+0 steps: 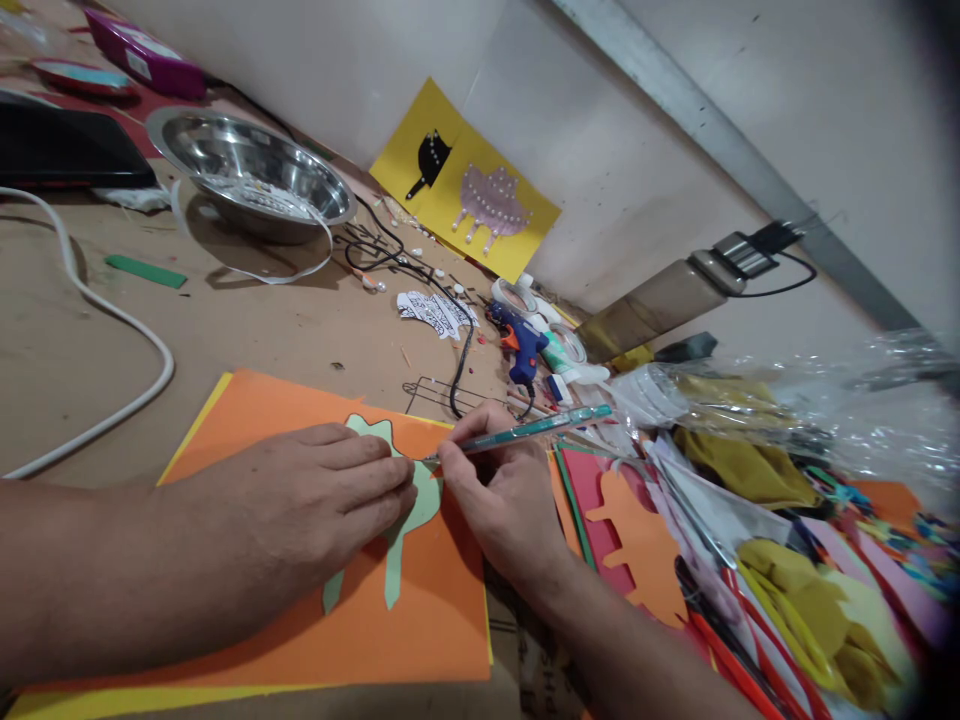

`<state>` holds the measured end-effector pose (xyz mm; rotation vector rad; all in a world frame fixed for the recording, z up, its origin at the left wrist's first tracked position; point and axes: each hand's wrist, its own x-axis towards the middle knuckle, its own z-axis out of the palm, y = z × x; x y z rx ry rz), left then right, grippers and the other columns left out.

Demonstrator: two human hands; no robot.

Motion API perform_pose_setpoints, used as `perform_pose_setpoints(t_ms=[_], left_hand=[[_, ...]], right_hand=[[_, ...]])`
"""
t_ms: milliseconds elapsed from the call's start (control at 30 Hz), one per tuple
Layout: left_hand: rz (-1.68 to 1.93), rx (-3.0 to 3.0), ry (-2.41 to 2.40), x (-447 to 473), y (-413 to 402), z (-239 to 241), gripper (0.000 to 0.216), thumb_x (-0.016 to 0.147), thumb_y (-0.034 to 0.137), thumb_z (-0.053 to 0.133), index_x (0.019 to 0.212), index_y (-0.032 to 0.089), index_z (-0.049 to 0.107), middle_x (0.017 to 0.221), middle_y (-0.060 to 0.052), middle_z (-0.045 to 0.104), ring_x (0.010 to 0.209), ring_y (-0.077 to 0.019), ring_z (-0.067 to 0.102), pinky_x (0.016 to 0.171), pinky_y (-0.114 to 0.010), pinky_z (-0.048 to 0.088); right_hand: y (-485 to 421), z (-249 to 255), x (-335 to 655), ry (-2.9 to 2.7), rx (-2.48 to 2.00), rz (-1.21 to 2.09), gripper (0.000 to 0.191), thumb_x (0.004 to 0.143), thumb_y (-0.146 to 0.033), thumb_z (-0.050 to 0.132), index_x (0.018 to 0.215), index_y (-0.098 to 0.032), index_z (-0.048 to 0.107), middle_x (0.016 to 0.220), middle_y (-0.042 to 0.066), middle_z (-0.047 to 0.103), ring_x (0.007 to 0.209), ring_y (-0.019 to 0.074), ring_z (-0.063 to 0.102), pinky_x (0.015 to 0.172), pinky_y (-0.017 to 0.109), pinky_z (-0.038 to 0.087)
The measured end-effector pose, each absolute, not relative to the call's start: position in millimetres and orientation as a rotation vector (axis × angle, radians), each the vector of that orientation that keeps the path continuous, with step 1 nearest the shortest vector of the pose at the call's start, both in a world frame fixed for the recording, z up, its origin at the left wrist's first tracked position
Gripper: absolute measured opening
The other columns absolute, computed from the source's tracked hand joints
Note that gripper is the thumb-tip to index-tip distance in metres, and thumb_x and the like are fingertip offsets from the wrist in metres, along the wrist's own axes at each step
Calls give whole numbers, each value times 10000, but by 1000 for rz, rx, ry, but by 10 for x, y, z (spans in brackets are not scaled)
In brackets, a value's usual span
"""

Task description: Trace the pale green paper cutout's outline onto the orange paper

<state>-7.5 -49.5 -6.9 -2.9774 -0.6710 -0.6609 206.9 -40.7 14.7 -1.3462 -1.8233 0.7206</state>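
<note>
My left hand [300, 510] lies flat, fingers stretched out, pressing a pale green paper cutout [394, 580] onto an orange sheet [420, 640]. The cutout has a wavy top and narrow legs, and its middle is covered by my fingers. In my right hand [502, 490] is a teal mechanical pencil [536, 428], pinched between thumb and fingers. Its tip is at the cutout's edge, close to my left fingertips. A dark line runs along the cutout's upper edge. Beneath the orange sheet, a yellow sheet [202, 415] shows at the borders.
A steel bowl [247, 150] stands at the back left. A blue glue gun [525, 345], tape rolls and a bottle [660, 300] are beyond my right hand. To the right lie an orange cutout [641, 550], scissors and fabric scraps. A decorated yellow card [457, 150] leans on the wall.
</note>
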Motion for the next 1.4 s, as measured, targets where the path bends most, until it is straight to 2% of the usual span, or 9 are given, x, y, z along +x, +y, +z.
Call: perform_pose_setpoints(t_ms=[167, 333, 467, 667, 800, 1033, 1400], left_hand=[[-730, -2954, -683, -80, -500, -82, 364, 874, 42, 549, 1178, 139, 722, 1076, -54, 802, 928, -245, 721, 904, -390, 577], [-710, -2983, -675, -90, -513, -73, 342, 907, 66, 530, 1175, 148, 726, 1099, -46, 807, 908, -231, 727, 877, -376, 605], [-686, -2960, -773, -81, -525, -53, 260, 969, 149, 570, 1176, 172, 724, 1085, -5, 805, 938, -203, 734, 946, -336, 606], [-693, -2981, -759, -75, -516, -78, 324, 957, 75, 490, 1160, 158, 728, 1085, -26, 802, 940, -206, 738, 949, -345, 611], [-717, -2960, -749, -75, -525, -60, 275, 978, 109, 518, 1139, 178, 731, 1068, -10, 798, 920, -193, 736, 914, -321, 616], [-723, -2976, -756, -91, -565, -10, 281, 901, 37, 571, 1081, 157, 750, 1073, -64, 815, 933, -233, 745, 889, -350, 606], [-734, -2967, -702, -79, -536, -11, 352, 868, 20, 546, 1131, 146, 744, 1091, -57, 824, 904, -229, 749, 884, -356, 619]], right_hand=[[-406, 162, 2066, -1822, -1364, 738, 139, 811, -225, 604, 700, -251, 525, 511, -69, 533, 427, 107, 511, 425, 206, 357], [-403, 154, 2070, -1824, -1366, 724, 133, 808, -234, 606, 702, -251, 528, 520, -56, 553, 443, 118, 514, 442, 217, 367], [-405, 145, 2079, -1827, -1372, 703, 135, 812, -237, 598, 700, -252, 525, 515, -59, 544, 436, 117, 513, 440, 217, 364], [-402, 147, 2083, -1828, -1389, 676, 138, 804, -246, 599, 695, -254, 515, 510, -59, 548, 437, 114, 504, 439, 222, 355], [-397, 142, 2089, -1828, -1405, 665, 136, 799, -247, 602, 693, -252, 516, 508, -59, 540, 439, 115, 488, 448, 230, 341], [-404, 118, 2093, -1799, -1378, 673, 145, 813, -244, 616, 708, -254, 517, 511, -70, 527, 438, 111, 486, 445, 227, 338], [-404, 132, 2074, -1800, -1332, 758, 144, 832, -238, 624, 712, -250, 545, 531, -65, 550, 446, 113, 528, 441, 214, 381]])
